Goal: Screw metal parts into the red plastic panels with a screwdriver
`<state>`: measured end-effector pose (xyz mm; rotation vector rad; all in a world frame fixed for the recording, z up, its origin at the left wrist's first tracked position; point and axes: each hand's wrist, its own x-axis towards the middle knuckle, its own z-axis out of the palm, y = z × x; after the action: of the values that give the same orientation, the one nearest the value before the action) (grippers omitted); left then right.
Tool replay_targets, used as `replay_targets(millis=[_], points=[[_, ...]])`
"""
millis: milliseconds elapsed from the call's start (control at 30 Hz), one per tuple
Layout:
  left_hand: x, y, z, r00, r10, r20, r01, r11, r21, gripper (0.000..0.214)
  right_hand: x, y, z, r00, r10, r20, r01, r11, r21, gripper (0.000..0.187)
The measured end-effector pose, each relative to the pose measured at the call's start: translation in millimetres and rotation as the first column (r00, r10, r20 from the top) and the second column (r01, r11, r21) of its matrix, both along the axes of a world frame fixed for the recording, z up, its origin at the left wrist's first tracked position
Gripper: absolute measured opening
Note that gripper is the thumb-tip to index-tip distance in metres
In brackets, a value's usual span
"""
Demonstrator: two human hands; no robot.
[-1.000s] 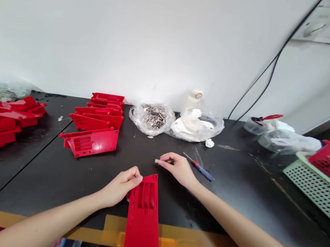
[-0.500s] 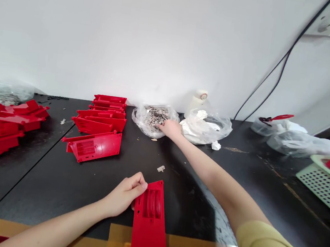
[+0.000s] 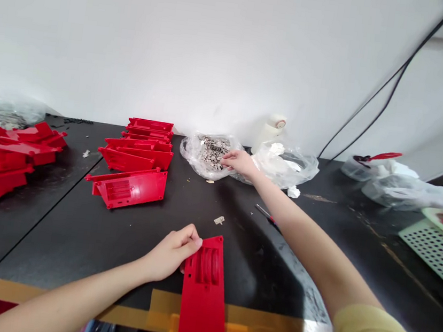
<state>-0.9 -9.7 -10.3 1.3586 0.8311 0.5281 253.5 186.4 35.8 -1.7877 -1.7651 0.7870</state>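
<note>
So, from my remote seat, the work in hand appeared to centre on the clear plastic bag (image 3: 194, 154) of small metal pieces (image 3: 212, 151). The right hand (image 3: 240, 163) was reaching in at the bag's near side, though I could not tell whether its fingers (image 3: 228, 159) were open or pinching anything, because the film and the pile blurred together there. The left hand (image 3: 172, 254) was curled over the edge of a red plastic housing (image 3: 203, 293), apparently gripping it, and the housing lay flat on the black tabletop (image 3: 55, 232), just beyond a strip of amber tape (image 3: 203, 314). As I judged it, the right fingers needed to close on a piece before anything could leave the bag, while the left hand kept the housing steady. A lone metal piece (image 3: 219, 220) lay between the housing and the bag. The housing's near end ran out of frame, a screwdriver (image 3: 267, 216) was partly hidden behind the right forearm (image 3: 300, 246), and the metal pieces were too small for me to make out their shape.
</note>
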Motion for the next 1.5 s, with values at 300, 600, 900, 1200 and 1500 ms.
replay_targets(millis=[300, 600, 900, 1200, 1500], points=[[0, 0, -3.0, 1.000, -0.013, -0.011, 0.013, 1.000, 0.019, 0.049, 30, -61, 16.1, 0.974, 0.200, -0.103, -0.210, 0.973, -0.096, 0.017], [-1, 0, -0.1, 1.000, -0.017, -0.024, 0.018, 0.999, 0.036, 0.046, 35, -96, -20.9, 0.960, 0.277, 0.039, -0.274, 0.959, -0.067, 0.026], [-1, 2, -4.8, 1.000, -0.016, -0.026, 0.017, 0.999, 0.043, 0.045, 15, -129, -21.3, 0.877, 0.478, 0.042, -0.479, 0.877, 0.041, 0.022], [0, 2, -1.7, 0.999, -0.016, -0.031, 0.017, 0.999, 0.048, 0.045, 8, -134, -30.9, 0.811, 0.580, 0.083, -0.585, 0.798, 0.144, 0.033], [0, 2, -1.7, 0.999, -0.015, -0.030, 0.017, 0.998, 0.065, 0.046, 15, -137, -25.7, 0.934, 0.339, 0.115, -0.358, 0.869, 0.343, 0.028]])
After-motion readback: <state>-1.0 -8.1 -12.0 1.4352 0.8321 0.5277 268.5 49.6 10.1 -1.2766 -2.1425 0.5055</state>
